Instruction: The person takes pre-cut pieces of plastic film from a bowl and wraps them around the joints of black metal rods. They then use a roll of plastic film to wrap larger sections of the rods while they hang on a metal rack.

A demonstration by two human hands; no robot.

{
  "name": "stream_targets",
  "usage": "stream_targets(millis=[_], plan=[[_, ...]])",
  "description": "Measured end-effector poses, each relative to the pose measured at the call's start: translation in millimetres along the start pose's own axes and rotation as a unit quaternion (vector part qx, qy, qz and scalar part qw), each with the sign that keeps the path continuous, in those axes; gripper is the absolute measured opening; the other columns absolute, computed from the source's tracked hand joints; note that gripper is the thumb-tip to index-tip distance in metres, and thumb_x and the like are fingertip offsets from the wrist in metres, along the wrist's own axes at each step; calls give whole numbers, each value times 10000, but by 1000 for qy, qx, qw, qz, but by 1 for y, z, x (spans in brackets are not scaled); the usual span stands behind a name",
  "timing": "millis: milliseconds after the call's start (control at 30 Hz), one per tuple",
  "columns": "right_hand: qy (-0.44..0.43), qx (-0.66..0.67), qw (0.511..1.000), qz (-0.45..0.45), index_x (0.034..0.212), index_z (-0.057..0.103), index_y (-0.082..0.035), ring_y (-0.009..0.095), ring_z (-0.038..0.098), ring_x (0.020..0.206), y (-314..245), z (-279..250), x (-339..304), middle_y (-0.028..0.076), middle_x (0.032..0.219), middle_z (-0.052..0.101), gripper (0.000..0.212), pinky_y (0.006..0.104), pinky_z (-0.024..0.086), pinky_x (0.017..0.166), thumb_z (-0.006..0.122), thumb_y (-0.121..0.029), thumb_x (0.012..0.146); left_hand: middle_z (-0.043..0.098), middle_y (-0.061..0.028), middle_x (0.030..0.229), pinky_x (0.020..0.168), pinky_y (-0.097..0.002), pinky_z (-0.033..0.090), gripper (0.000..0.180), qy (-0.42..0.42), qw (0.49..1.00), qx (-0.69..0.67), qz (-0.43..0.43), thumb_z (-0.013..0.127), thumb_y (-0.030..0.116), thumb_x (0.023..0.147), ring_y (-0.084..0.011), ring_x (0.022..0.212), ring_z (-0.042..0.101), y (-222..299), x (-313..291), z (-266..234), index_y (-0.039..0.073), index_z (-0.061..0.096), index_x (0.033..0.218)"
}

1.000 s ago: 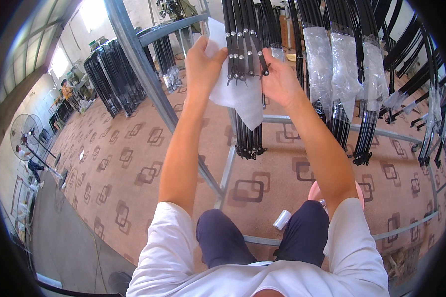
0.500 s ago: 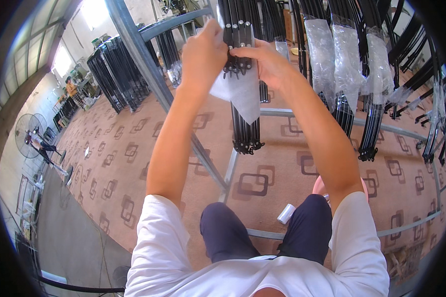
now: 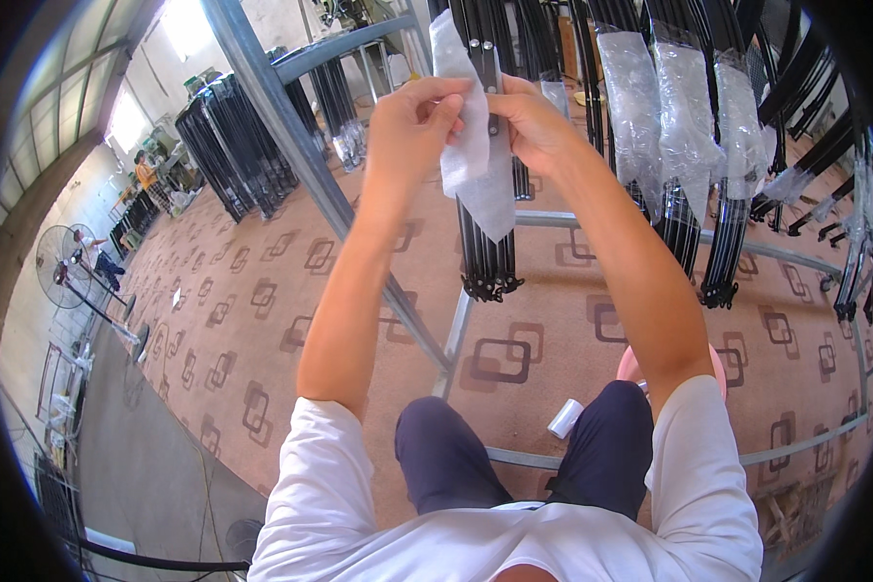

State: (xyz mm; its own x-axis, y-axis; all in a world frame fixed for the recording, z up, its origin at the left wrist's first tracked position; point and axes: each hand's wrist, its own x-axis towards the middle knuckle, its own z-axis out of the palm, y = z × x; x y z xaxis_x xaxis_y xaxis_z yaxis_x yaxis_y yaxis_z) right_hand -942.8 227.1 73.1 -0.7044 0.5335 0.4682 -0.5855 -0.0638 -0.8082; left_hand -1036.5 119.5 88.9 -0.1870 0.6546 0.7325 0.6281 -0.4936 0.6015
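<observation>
White sheet (image 3: 490, 199): at the grip, folded partly over riveted black strips (image 3: 488, 63), one corner hanging below.
Left hand (image 3: 409, 121): pinching the sheet's edge, thumb against fingers.
Right hand (image 3: 535, 126): thumb across the strips' front; impossible to tell how closed, fingers partly hidden.
Black strip ends (image 3: 490, 267): below the grip.
Plastic-wrapped bundles (image 3: 684, 126): right of the grip.
Metal post (image 3: 286, 126): left of the grip.
White roll (image 3: 565, 419): on patterned carpet (image 3: 427, 364), well below the grip.

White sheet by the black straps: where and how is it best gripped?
Pinch the white sheet at its left edge, probably from the left: it looks thin and folds forward there by the left hand, while the right hand holds the black straps from the right.
</observation>
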Motion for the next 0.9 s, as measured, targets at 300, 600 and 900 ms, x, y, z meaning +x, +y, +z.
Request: stream_targets(millis=[300, 600, 900], plan=[[26, -15, 999, 12, 1088, 469, -28, 163, 501, 976, 8, -6, -3, 69, 1028, 534, 319, 334, 418, 825, 499, -227, 840, 162, -269, 1332, 977, -513, 160, 711, 76, 976, 126, 159, 561, 130, 771, -461, 1238, 111, -28, 2, 43, 170, 155, 1354], [41, 7, 996, -73, 1248, 334, -28, 161, 398, 1117, 33, -8, -22, 77, 1214, 423, 474, 302, 320, 925, 461, -278, 866, 166, -164, 1382, 996, -504, -47, 662, -11, 882, 434, 182, 193, 499, 877, -300, 1296, 80, -25, 6, 40, -2, 240, 1307], [27, 36, 992, -118, 1115, 422, 27, 144, 507, 946, 33, -7, -33, 85, 1043, 525, 383, 274, 403, 816, 576, -98, 788, 293, -203, 1279, 863, -352, 393, 711, 85, 962, -251, -61, 669, 166, 710, -243, 1118, 408, -25, 4, 39, -15, 280, 1277]])
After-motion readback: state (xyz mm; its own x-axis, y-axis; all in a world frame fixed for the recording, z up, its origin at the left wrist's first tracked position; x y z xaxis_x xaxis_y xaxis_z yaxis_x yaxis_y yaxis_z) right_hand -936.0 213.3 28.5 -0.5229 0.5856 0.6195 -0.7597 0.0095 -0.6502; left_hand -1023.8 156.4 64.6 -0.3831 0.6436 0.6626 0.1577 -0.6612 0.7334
